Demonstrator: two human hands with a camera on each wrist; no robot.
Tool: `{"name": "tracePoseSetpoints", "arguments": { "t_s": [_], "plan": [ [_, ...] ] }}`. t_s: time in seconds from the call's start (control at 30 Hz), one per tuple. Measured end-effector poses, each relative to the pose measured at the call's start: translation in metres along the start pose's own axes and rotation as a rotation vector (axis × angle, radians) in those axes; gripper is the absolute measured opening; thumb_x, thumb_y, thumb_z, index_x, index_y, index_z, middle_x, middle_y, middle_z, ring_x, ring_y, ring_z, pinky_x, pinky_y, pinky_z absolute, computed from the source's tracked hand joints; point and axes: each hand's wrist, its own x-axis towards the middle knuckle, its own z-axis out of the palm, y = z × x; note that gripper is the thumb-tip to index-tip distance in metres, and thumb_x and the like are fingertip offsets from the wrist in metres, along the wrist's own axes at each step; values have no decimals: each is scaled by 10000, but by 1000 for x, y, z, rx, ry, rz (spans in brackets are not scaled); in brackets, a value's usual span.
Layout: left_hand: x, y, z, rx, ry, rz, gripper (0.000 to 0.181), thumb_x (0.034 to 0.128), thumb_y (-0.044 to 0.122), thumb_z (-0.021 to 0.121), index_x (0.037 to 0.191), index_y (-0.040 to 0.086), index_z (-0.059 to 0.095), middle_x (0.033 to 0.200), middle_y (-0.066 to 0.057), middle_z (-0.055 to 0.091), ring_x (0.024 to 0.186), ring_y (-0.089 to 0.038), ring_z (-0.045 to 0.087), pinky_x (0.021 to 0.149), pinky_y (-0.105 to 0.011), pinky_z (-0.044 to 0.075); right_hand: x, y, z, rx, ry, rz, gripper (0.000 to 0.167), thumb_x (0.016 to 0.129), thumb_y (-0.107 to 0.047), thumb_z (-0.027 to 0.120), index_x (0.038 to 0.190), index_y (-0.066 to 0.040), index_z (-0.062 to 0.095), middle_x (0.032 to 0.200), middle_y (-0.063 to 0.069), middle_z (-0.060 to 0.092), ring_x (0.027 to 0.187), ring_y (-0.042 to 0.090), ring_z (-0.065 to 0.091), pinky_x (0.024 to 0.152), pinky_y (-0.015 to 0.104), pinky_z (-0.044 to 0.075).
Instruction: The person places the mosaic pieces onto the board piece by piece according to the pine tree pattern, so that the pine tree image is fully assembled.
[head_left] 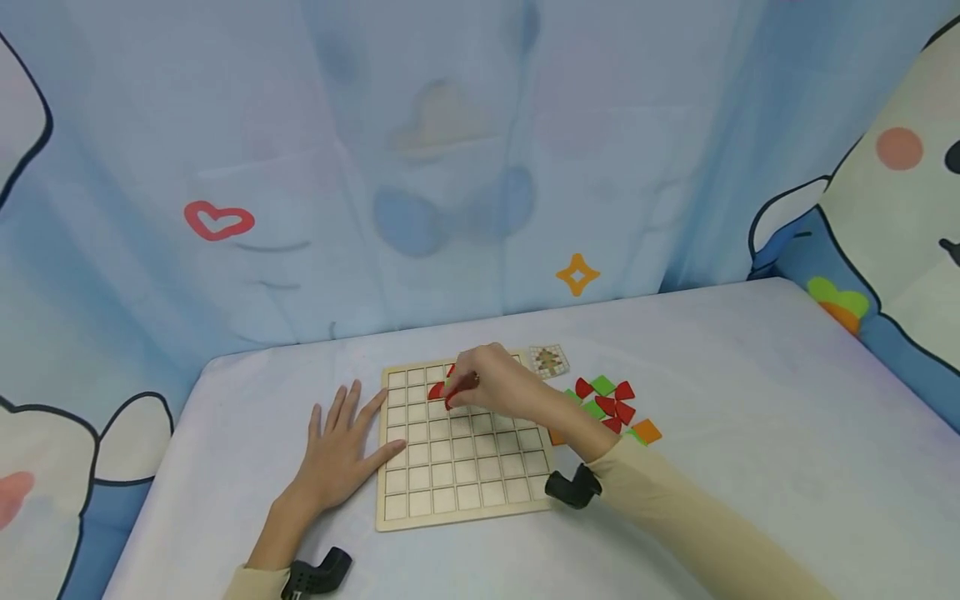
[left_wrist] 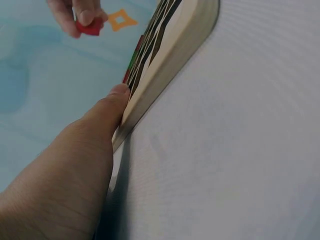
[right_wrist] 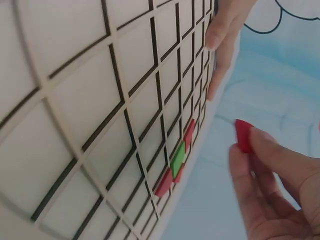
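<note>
My right hand [head_left: 498,383] pinches a red piece [right_wrist: 243,135] between thumb and fingers, held above the upper part of the wooden grid board [head_left: 465,518]. In the right wrist view, a green piece [right_wrist: 177,161] with red pieces [right_wrist: 163,184] around it sits in the grid's cells. My left hand [head_left: 335,454] lies with fingers spread at the board's left side, its thumb touching the edge. The left wrist view shows that thumb against the wooden frame [left_wrist: 165,75]. In the head view, my right hand partly hides the placed pieces.
Right of the board lie several loose red pieces [head_left: 624,391], green pieces [head_left: 603,385] and an orange piece [head_left: 647,431]. A small patterned card [head_left: 549,361] lies by the board's upper right corner. A blue printed curtain [head_left: 450,283] hangs behind the white table [head_left: 750,417].
</note>
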Motion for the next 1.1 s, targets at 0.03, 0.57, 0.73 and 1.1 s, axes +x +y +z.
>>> {"name": "tracePoseSetpoints", "arguments": {
  "t_s": [0.03, 0.57, 0.73, 1.1],
  "plan": [
    [0, 0, 0, -1, 2, 0, 832, 983, 604, 607, 1663, 220, 320, 1723, -235, 153, 1596, -437, 74, 1199, -742, -9, 5, 2, 2, 0, 21, -15, 102, 890, -1, 809, 989, -11, 829, 899, 23, 740, 797, 86, 703, 700, 204, 571],
    [-2, 0, -2, 9, -14, 0, 825, 992, 594, 610, 1666, 222, 313, 1726, -236, 136, 1597, -438, 69, 1193, -748, 2, 48, -2, 47, -83, -22, 9, 111, 929, 16, 761, 1010, -11, 832, 1001, 99, 781, 938, 220, 735, 756, 191, 561],
    [-3, 0, -2, -2, -5, 4, 819, 992, 583, 616, 1663, 218, 320, 1725, -234, 139, 1596, -440, 73, 1191, -752, 7, 47, -1, 52, -91, -47, 46, 116, 949, 17, 738, 1005, -19, 834, 1040, 101, 783, 981, 226, 724, 760, 214, 561],
    [-2, 1, -3, 0, -9, -1, 824, 994, 587, 609, 1669, 226, 305, 1727, -231, 132, 1596, -440, 73, 1195, -748, 3, 45, 3, 49, -123, -55, 23, 143, 960, 57, 706, 1013, 0, 827, 1064, 123, 770, 1033, 248, 713, 822, 247, 576]
  ]
}}
